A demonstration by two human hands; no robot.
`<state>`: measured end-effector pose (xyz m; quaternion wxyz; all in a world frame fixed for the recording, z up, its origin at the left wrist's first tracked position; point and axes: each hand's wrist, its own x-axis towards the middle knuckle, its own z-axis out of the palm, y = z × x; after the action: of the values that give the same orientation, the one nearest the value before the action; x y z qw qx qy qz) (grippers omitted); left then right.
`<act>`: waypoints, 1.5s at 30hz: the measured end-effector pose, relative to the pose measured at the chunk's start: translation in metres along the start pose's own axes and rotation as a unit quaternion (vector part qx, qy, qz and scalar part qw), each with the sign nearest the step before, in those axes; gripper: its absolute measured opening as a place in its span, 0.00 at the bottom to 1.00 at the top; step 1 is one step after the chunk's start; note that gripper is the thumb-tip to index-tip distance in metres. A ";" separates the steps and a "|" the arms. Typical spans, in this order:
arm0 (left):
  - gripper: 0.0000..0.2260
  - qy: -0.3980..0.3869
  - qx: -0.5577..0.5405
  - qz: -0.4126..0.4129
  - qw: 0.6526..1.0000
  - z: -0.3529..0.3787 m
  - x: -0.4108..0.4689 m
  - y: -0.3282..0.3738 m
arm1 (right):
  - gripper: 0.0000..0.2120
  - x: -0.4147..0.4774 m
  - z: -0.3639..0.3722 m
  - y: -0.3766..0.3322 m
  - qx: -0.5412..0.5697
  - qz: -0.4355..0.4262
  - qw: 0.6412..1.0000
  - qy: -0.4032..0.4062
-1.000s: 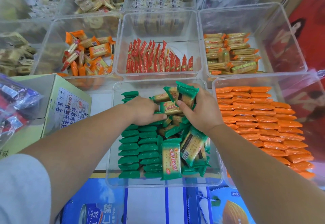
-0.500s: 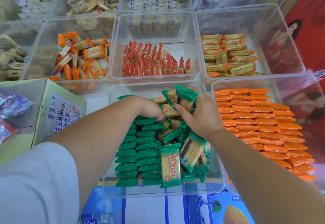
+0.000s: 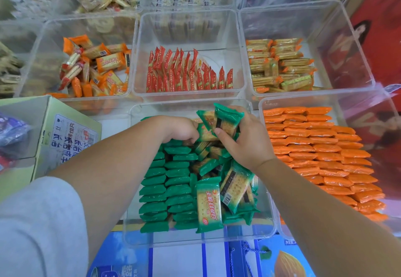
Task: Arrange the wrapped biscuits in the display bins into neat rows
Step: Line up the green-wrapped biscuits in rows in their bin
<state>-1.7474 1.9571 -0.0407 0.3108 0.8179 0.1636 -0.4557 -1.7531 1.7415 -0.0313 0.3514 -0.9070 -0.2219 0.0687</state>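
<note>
While right hand [image 3: 245,144] grips green packets [image 3: 227,118] over the clear bin [image 3: 191,238], left hand [image 3: 180,129] at bin's far end, fingers buried, grasp unclear

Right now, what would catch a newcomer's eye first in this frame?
Two hands meet in the near centre bin: the right hand grips a bunch of green packs, and the left hand has its fingers in the loose pile beside it. Neat green rows fill the bin's left half. Bright orange rows fill the bin to the right.
</note>
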 end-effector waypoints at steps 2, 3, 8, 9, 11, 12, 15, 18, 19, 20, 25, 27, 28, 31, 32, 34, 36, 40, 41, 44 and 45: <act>0.22 0.009 -0.029 0.004 1.000 -0.001 -0.004 0.001 | 0.24 0.000 0.000 0.000 0.000 0.001 1.000 0.000; 0.22 0.016 -0.033 0.007 0.999 -0.001 -0.005 0.001 | 0.24 0.000 0.000 0.000 -0.001 0.002 1.000 0.000; 0.09 0.049 -0.006 0.047 0.998 0.005 -0.009 0.004 | 0.24 0.000 0.000 -0.001 0.001 -0.001 1.000 0.003; 0.05 0.065 0.017 0.056 0.996 0.005 -0.008 0.006 | 0.24 0.000 0.000 -0.001 0.002 0.000 1.000 0.003; 0.13 0.088 0.108 0.066 0.988 0.007 -0.009 0.010 | 0.24 -0.001 0.000 0.000 -0.002 0.000 1.000 0.004; 0.15 0.100 0.154 0.070 0.980 0.008 -0.009 0.011 | 0.24 0.000 0.000 0.000 -0.005 0.000 1.000 0.004; 0.14 0.137 0.229 0.069 0.961 0.011 -0.010 0.008 | 0.24 -0.001 0.001 -0.001 -0.012 -0.002 1.000 0.003; 0.16 0.104 0.247 0.047 0.962 0.007 -0.018 0.006 | 0.23 -0.001 0.001 -0.001 -0.017 -0.003 1.000 0.005; 0.16 0.079 0.258 0.042 0.962 0.005 -0.022 0.004 | 0.23 -0.002 0.001 -0.001 -0.016 -0.004 1.000 0.006; 0.15 0.054 0.273 0.038 0.960 0.004 -0.027 0.003 | 0.23 -0.002 0.001 -0.001 -0.013 -0.006 1.000 0.007; 0.19 0.092 0.369 0.085 0.921 0.003 -0.048 -0.005 | 0.22 -0.003 0.000 -0.003 0.008 -0.009 1.000 0.006; 0.15 0.154 0.435 0.110 0.880 0.007 -0.055 -0.010 | 0.22 -0.003 0.000 -0.003 0.009 -0.008 1.000 0.003; 0.15 0.184 0.450 0.121 0.866 0.010 -0.057 -0.014 | 0.21 -0.003 0.000 -0.003 0.008 -0.008 1.000 0.000; 0.25 0.253 0.425 0.146 0.857 0.027 -0.063 -0.033 | 0.22 -0.003 -0.001 -0.004 0.007 -0.007 1.000 -0.009; 0.29 0.267 0.402 0.149 0.863 0.034 -0.065 -0.040 | 0.22 -0.003 -0.002 -0.004 0.002 -0.007 1.000 -0.012; 0.32 0.293 0.352 0.153 0.875 0.047 -0.070 -0.056 | 0.22 -0.002 -0.003 -0.006 -0.007 -0.007 1.000 -0.021; 0.31 0.323 0.321 0.149 0.878 0.056 -0.075 -0.072 | 0.20 0.002 -0.005 -0.010 -0.017 0.006 0.999 -0.043; 0.32 0.326 0.330 0.127 0.877 0.066 -0.082 -0.095 | 0.18 0.022 -0.009 -0.025 -0.016 0.067 0.991 -0.119; 0.32 0.318 0.342 0.128 0.875 0.067 -0.082 -0.097 | 0.19 0.027 -0.011 -0.030 0.015 0.077 0.988 -0.131; 0.32 0.311 0.341 0.146 0.875 0.068 -0.082 -0.099 | 0.22 0.043 -0.010 -0.054 0.007 0.020 0.991 -0.135; 0.32 0.315 0.336 0.152 0.874 0.068 -0.082 -0.099 | 0.23 0.048 -0.006 -0.062 -0.021 -0.006 0.990 -0.142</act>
<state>-1.8891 1.9882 -0.0332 0.0144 0.9882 -0.0362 -0.1482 -1.7301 1.8000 0.0160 0.2974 -0.8939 -0.2766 0.1895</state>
